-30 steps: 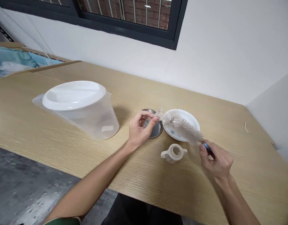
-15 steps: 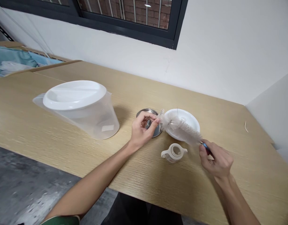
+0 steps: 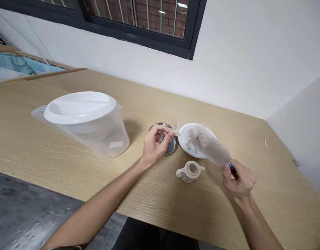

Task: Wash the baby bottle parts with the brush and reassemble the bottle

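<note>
Between thumb and fingers, my left hand (image 3: 156,142) pinches a small clear ribbed piece (image 3: 176,130) over a round metal lid (image 3: 171,147). My right hand (image 3: 239,178) is closed on the blue handle of a bottle brush (image 3: 210,146). The brush's white bristles hang over a white bowl (image 3: 184,140), pointing left, apart from the clear piece. Nearer to me, a small translucent cup with two side handles (image 3: 190,172) stands on the table.
A large translucent pitcher with a white lid (image 3: 80,107) is at the left of the wooden table (image 3: 149,194). A thin white strip (image 3: 266,142) lies at the right. Blue cloth (image 3: 14,62) sits in a box at the far left, and a wall rises behind.
The brush has come away from the clear piece, which now shows more fully in my left hand. The whole view has shifted slightly.
</note>
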